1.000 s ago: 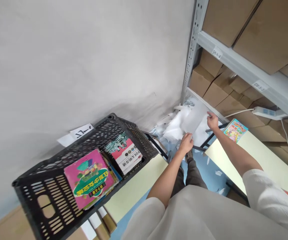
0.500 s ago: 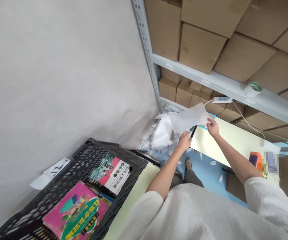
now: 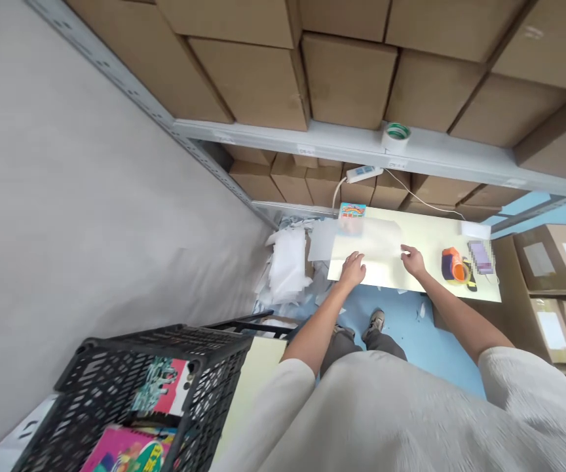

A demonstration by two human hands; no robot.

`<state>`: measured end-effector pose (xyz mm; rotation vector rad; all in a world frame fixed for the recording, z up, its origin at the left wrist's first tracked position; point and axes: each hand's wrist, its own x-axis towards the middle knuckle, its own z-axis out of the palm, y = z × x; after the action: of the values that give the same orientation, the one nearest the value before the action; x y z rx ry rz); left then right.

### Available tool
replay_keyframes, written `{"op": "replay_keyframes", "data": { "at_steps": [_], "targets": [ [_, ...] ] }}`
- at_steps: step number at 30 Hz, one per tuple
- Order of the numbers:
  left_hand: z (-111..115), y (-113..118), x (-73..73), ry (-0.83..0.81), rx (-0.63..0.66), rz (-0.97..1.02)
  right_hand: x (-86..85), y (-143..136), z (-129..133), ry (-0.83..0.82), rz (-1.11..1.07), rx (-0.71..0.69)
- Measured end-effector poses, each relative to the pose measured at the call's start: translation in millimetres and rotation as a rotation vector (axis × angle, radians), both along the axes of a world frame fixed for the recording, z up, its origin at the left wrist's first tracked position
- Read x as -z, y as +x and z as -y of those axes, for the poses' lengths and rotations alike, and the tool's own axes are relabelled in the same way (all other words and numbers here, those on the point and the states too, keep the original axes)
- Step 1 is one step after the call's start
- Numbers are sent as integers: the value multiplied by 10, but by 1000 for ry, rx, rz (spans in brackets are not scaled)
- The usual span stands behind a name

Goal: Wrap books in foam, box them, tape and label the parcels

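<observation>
A thin translucent sheet (image 3: 381, 235) stretches over the pale yellow tabletop (image 3: 425, 229). My right hand (image 3: 413, 261) pinches its right edge between thumb and fingers. At its near edge is my left hand (image 3: 353, 269), with fingers curled together on the sheet. A small colourful book (image 3: 352, 210) lies at the table's far left corner, its lower part showing faintly through the sheet. Right of my right hand stands an orange and purple tape dispenser (image 3: 454, 265), near a blurred-out purple object (image 3: 480, 256).
White sheets and scraps (image 3: 287, 262) heap on the floor left of the table. A black crate (image 3: 214, 373) with books stands at lower left. Shelves (image 3: 283, 137) of cardboard boxes line the back, with a tape roll (image 3: 397, 134) and power strip (image 3: 364, 173). More boxes (image 3: 558, 262) stand right.
My view has turned right. Both hands have brought the sheet rightward from beside the scrap heap onto the table, partly over the book. My right hand no longer reaches over the book.
</observation>
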<state>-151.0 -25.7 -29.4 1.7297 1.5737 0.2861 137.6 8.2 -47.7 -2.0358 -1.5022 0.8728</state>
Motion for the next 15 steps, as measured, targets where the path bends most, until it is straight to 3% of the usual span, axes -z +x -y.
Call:
{"op": "replay_keyframes", "data": {
  "at_steps": [7,11,15],
  "targets": [
    [-65,466,86,-78,17,-132,299,542,221,-55,-6,-76],
    [-46,588,171,-109,17,-189,301,694,277,-182,68,-167],
    [-72,605,220,-131,30,-224,212,698,341,-270,290,-213]
  ]
}}
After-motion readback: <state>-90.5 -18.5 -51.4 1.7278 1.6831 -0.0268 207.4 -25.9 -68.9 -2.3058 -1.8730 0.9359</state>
